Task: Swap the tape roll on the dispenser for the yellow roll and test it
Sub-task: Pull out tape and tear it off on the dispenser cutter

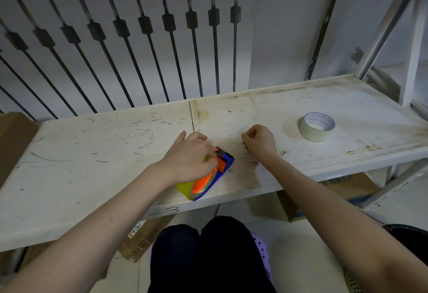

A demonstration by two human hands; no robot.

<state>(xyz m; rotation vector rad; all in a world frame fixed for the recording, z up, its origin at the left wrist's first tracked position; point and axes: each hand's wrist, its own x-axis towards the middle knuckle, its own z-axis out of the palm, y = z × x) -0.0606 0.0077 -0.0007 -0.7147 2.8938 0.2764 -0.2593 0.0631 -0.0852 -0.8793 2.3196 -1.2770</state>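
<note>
Dispenser, blue body with orange side plate, lies on the scuffed white shelf just below the centre of the frame, close to the shelf's near edge. Yellow roll sits in it, showing at the lower left end of the dispenser. Dark cutter end points toward the upper right.

Your left hand rests over the top of the dispenser, fingers curled down around it and pressing it to the shelf.

Your right hand is just right of the dispenser, apart from it, fingers drawn together in a loose fist with thumb against forefinger. Whether it pinches a strip of tape cannot be told.

Second roll, pale cream with a white core, stands flat on the shelf at centre right, well apart from both hands.

Cardboard boxes sit beneath the shelf. Dark railing bars fill the upper left.
</note>
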